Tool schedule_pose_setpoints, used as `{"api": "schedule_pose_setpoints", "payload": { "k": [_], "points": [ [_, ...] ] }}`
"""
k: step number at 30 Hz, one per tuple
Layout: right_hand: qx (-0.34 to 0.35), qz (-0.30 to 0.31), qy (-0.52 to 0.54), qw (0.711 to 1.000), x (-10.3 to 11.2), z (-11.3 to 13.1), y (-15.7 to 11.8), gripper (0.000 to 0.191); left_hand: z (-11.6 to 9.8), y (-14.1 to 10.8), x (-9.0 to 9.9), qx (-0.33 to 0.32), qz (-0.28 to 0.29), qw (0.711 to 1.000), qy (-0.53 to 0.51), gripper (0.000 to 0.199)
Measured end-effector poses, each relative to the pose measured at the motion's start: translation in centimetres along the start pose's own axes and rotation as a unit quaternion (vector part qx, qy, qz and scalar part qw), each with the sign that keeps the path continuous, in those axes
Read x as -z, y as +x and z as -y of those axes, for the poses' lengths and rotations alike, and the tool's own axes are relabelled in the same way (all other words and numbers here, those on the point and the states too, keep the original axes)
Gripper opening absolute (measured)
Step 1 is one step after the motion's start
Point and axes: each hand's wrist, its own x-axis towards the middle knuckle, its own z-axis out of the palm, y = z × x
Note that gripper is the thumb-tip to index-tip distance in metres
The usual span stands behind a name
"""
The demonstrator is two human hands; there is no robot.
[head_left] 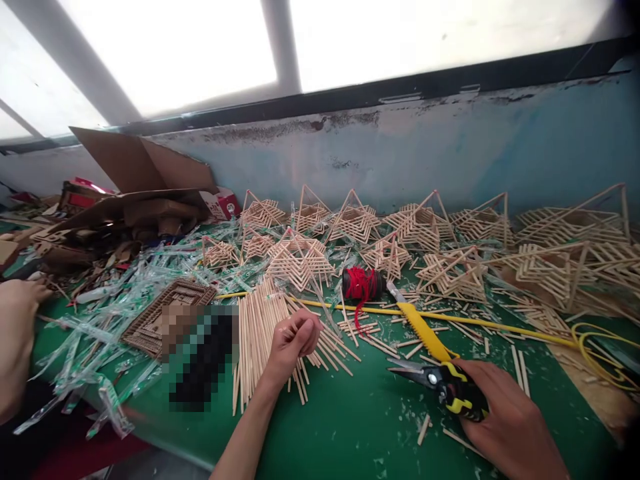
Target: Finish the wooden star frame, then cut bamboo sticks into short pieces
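Observation:
My right hand [507,417] is wrapped around the black and yellow handles of a pair of shears [447,383]. Their pointed blades face left over the green tabletop. Above a fanned-out pile of thin wooden sticks [255,333], my left hand [295,337] is closed with the fingers curled in. What it holds, if anything, is hidden. Just beyond the shears lies a yellow-handled saw or knife [423,330]. A spool of red string [363,285] rests near that tool's tip, with a loose end trailing toward me.
Stacked-stick baskets with peaked handles [300,260] line the back by the wall. Yellow tubing [470,320] crosses the green table [350,427]. Clear plastic wrappers [95,347], a brown woven-looking piece [170,313] and cardboard [150,163] lie left. Another person's hand [20,327] is at far left.

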Motion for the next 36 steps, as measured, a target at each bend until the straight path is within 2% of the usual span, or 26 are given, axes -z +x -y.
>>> {"api": "schedule_pose_setpoints", "payload": {
  "k": [2, 4, 6, 8, 12, 16, 19, 22, 24, 28, 31, 36],
  "points": [
    [-0.004, 0.003, -0.004, 1.0, 0.0, 0.1, 0.0, 0.046, -0.8, 0.3, 0.5, -0.001, 0.039, 0.997, 0.069, 0.029],
    [-0.012, 0.004, -0.009, 1.0, 0.0, 0.2, 0.0, 0.045, -1.7, 1.1, 0.8, 0.002, 0.107, 0.98, 0.166, 0.02],
    [-0.009, 0.002, -0.016, 1.0, 0.0, 0.2, 0.0, 0.043, -2.2, 2.0, 0.7, 0.007, 0.181, 0.945, 0.272, 0.017],
    [0.003, -0.004, -0.026, 1.0, -0.2, 0.1, 0.0, 0.043, -2.3, 2.8, 0.3, 0.007, 0.232, 0.909, 0.347, 0.023],
    [0.022, -0.012, -0.042, 0.999, -0.4, -0.3, -0.1, 0.044, -1.8, 3.5, -1.2, 0.0, 0.286, 0.866, 0.411, 0.027],
    [0.019, -0.032, -0.037, 0.999, -0.3, -0.4, -0.1, 0.043, -1.8, 4.1, -2.4, -0.009, 0.316, 0.85, 0.422, 0.022],
    [0.022, -0.058, -0.044, 0.997, 0.0, -0.3, 0.1, 0.043, -2.7, 4.9, -2.8, -0.021, 0.326, 0.86, 0.392, 0.018],
    [0.011, -0.077, -0.05, 0.996, 0.3, -0.3, 0.3, 0.043, -3.9, 6.0, -2.9, -0.036, 0.305, 0.892, 0.331, 0.015],
    [-0.002, -0.09, -0.051, 0.995, 0.4, -0.2, 0.3, 0.041, -4.6, 6.7, -3.1, -0.043, 0.262, 0.925, 0.27, 0.016],
    [-0.024, -0.103, -0.058, 0.993, 0.4, -0.4, 0.2, 0.037, -5.2, 7.7, -4.9, -0.057, 0.121, 0.985, 0.108, 0.018],
    [-0.038, -0.106, -0.063, 0.992, 0.2, -0.5, 0.0, 0.037, -5.2, 8.3, -6.6, -0.057, 0.073, 0.996, -0.002, 0.025],
    [-0.043, -0.1, -0.064, 0.992, 0.1, -0.7, 0.0, 0.036, -4.3, 8.8, -8.3, -0.035, 0.085, 0.989, -0.118, 0.026]
  ]
}}
